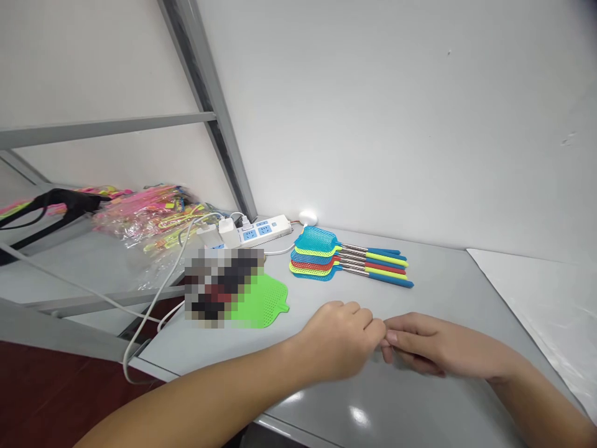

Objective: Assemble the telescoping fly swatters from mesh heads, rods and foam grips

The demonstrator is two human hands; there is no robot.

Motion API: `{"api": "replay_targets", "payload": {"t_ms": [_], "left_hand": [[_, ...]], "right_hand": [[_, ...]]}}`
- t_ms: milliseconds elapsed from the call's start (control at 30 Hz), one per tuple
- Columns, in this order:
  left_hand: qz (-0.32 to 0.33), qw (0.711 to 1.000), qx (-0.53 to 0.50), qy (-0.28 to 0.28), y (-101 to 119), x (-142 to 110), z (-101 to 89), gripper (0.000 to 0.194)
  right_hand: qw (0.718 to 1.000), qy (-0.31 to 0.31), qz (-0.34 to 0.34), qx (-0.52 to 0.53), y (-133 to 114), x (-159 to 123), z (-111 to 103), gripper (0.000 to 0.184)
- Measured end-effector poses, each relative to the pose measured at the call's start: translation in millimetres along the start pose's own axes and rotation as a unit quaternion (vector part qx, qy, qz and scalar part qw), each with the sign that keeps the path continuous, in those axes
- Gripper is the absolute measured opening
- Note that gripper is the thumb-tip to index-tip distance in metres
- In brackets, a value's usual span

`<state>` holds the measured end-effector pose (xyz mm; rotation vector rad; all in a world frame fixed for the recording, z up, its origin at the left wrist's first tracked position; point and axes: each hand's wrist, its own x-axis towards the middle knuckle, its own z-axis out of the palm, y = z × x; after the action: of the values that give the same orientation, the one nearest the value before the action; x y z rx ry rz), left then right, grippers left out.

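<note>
My left hand (342, 341) is curled into a fist over the grey table, its knuckles facing up. Against its thumb side, my right hand (431, 345) pinches with thumb and fingers, so the two hands touch. Whatever lies between or inside them is hidden by the fingers. Beyond the hands lies a stack of fly swatters (317, 239) with blue, yellow and red mesh heads, metal shafts and coloured handles pointing right. To the left of my fist, a bright green swatter head (268, 302) rests flat on the table, partly covered by a blurred patch.
A white power strip (273, 229) with plugs and cables sits at the back left of the table (438, 274). On the shelf at left are plastic-wrapped bundles (149, 214) of coloured items. A white sheet (527, 298) covers the right side. A metal frame post (219, 124) rises behind.
</note>
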<state>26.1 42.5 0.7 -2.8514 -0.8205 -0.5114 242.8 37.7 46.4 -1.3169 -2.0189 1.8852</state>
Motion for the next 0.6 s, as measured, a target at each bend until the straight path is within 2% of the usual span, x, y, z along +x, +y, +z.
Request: {"api": "replay_targets", "payload": {"t_ms": [100,200,300,367,600], "left_hand": [[0.005,1.000,0.010,0.004,-1,0,-0.5,0.006],[-0.013,0.999,0.005,-0.039,-7,3,-7.4,0.008],[-0.038,0.993,-0.021,-0.111,-13,7,-16.2,0.009],[-0.044,0.988,-0.040,-0.143,-17,8,-21.7,0.011],[-0.058,0.972,-0.075,-0.214,-30,5,-43.8,0.023]], "right_hand": [[1.000,-0.003,0.002,0.020,-1,1,0,0.037],[0.993,0.064,-0.026,-0.093,0,5,2,0.038],[0.955,0.153,-0.054,-0.249,2,8,8,0.039],[0.928,0.185,-0.060,-0.317,2,8,12,0.039],[0.855,0.223,-0.061,-0.464,-7,14,28,0.035]]}}
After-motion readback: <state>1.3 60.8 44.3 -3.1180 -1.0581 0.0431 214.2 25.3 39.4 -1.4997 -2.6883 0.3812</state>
